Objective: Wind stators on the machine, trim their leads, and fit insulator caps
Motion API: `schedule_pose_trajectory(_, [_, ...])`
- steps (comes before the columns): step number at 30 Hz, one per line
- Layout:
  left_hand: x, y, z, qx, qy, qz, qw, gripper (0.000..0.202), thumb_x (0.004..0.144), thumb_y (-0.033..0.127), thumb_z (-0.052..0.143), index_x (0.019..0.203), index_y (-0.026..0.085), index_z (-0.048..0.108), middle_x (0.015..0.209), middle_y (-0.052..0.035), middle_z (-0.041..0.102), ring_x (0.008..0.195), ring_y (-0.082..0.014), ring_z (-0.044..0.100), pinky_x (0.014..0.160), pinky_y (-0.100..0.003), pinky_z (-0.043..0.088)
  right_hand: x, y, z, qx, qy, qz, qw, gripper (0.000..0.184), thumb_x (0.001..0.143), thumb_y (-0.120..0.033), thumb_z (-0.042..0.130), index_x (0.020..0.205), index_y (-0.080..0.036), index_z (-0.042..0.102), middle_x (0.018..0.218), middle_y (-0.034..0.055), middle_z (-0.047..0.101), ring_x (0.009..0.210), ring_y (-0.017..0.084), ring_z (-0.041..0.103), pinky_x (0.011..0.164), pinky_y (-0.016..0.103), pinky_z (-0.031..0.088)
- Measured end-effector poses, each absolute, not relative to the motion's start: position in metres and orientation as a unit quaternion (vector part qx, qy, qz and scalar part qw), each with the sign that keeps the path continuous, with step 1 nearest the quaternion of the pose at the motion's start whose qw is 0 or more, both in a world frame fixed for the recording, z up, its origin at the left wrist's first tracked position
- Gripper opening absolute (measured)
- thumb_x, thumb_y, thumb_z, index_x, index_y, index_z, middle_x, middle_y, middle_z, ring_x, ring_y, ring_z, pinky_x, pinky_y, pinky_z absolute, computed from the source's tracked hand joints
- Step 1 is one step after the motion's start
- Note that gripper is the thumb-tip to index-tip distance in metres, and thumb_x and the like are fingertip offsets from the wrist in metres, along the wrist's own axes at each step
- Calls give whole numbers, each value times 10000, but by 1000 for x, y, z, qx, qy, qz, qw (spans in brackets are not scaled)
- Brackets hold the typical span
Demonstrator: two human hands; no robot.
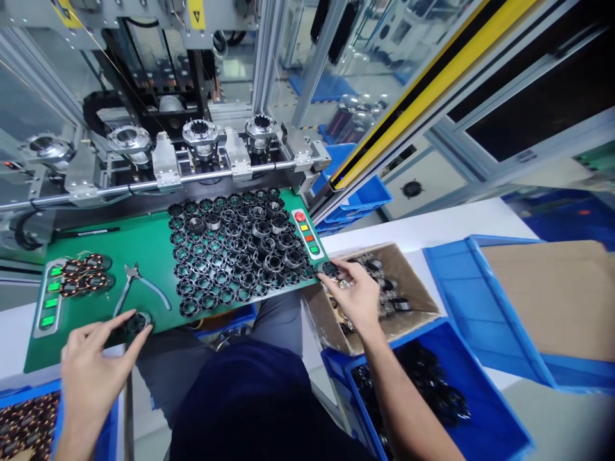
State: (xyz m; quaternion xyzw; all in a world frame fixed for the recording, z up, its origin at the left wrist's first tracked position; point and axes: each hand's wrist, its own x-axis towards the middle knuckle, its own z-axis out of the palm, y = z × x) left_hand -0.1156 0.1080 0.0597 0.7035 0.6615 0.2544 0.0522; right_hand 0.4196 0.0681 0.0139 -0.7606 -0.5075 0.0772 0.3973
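My left hand (pixel 98 358) is closed, thumb and fingers round a dark ring-shaped core (pixel 139 322) at the front edge of the green work surface (pixel 144 243). Past the right end of that surface, my right hand (pixel 354 296) pinches a black toothed ring (pixel 328 269). Rows of similar black rings (pixel 211 262) cover the middle of the surface, some stacked higher on the right. Cutting pliers with blue handles (pixel 136 280) lie just beyond my left hand. Copper-wound cores (pixel 86 274) sit together at the left.
Metal fixtures (pixel 199 136) line the machine behind. Button panels flank the surface, one with green buttons (pixel 48 296), one with a red button (pixel 300 217). A cardboard box of parts (pixel 418 307) and a blue bin of black pieces (pixel 480 390) stand right; a bin of copper-wound parts (pixel 29 422) stands lower left.
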Motion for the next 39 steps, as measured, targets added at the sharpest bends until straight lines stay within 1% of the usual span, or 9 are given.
schedule_pose_trajectory(6, [-115, 106, 53, 713, 645, 268, 60, 424, 1074, 634, 819, 1271, 267, 898, 1076, -116, 849, 1014, -354, 763, 974, -518, 646, 420, 73, 23, -758, -510, 84, 398, 563, 956, -733, 895, 1168, -211, 913, 864, 72, 828, 727, 281, 740, 789, 492, 695])
schedule_pose_trajectory(12, [-133, 147, 121, 642, 691, 288, 163, 619, 915, 737, 903, 1329, 278, 928, 911, -6, 807, 740, -193, 727, 736, -317, 642, 418, 118, 97, -714, -521, 49, 464, 543, 918, -585, 994, 1349, -268, 897, 1027, 77, 888, 807, 284, 799, 835, 518, 729])
schedule_pose_trajectory(16, [-156, 232, 193, 604, 676, 378, 190, 765, 770, 629, 993, 1374, 167, 909, 1067, -46, 895, 975, -225, 827, 1059, -462, 721, 371, 192, 175, -575, -641, 91, 500, 490, 909, -414, 1006, 1364, -283, 880, 1137, 62, 916, 860, 240, 877, 876, 442, 769])
schedule_pose_trajectory(19, [-168, 308, 234, 648, 655, 359, 149, 899, 787, 674, 977, 1472, 105, 857, 1005, -17, 870, 946, -228, 871, 1036, -512, 699, 304, 266, 223, -481, -754, 115, 433, 424, 953, -379, 962, 1350, -258, 877, 1150, 73, 927, 853, 231, 882, 855, 406, 772])
schedule_pose_trajectory(21, [-171, 355, 252, 687, 650, 315, 78, 691, 914, 549, 939, 1504, 197, 865, 968, -7, 894, 988, -237, 884, 1068, -412, 690, 253, 321, 239, -446, -813, 108, 359, 434, 987, -336, 917, 1400, -214, 860, 1240, 104, 935, 945, 256, 892, 965, 447, 761])
schedule_pose_trajectory(25, [-174, 428, 258, 728, 650, 216, 9, 526, 1019, 374, 922, 1506, 189, 854, 1181, -26, 933, 1137, -209, 842, 1160, -352, 609, 164, 418, 239, -475, -848, 68, 226, 434, 1018, -195, 858, 1446, -135, 822, 1356, 160, 927, 1145, 301, 880, 1137, 476, 694])
schedule_pose_trajectory(29, [-187, 470, 240, 734, 655, 177, 30, 534, 952, 324, 990, 1461, 203, 882, 1346, -51, 925, 1216, -239, 834, 1119, -353, 607, 121, 473, 223, -493, -856, 35, 149, 359, 1019, -153, 873, 1373, -98, 849, 1343, 199, 915, 1292, 360, 849, 1207, 529, 661])
schedule_pose_trajectory(35, [-213, 495, 217, 747, 648, 139, 57, 547, 868, 330, 1035, 1403, 286, 932, 1148, -49, 925, 1150, -306, 873, 1025, -391, 612, 113, 502, 219, -468, -883, 11, 46, 370, 1124, -439, 900, 1381, -177, 848, 1439, 114, 869, 1373, 308, 826, 1274, 599, 635])
schedule_pose_trajectory(39, [-217, 506, 217, 777, 616, 106, 75, 538, 858, 372, 1033, 1379, 273, 944, 1077, -54, 905, 1094, -302, 869, 1012, -388, 610, 109, 514, 226, -446, -895, 7, 5, 401, 995, -315, 991, 1362, -171, 917, 1310, 117, 928, 1288, 344, 864, 1235, 524, 640])
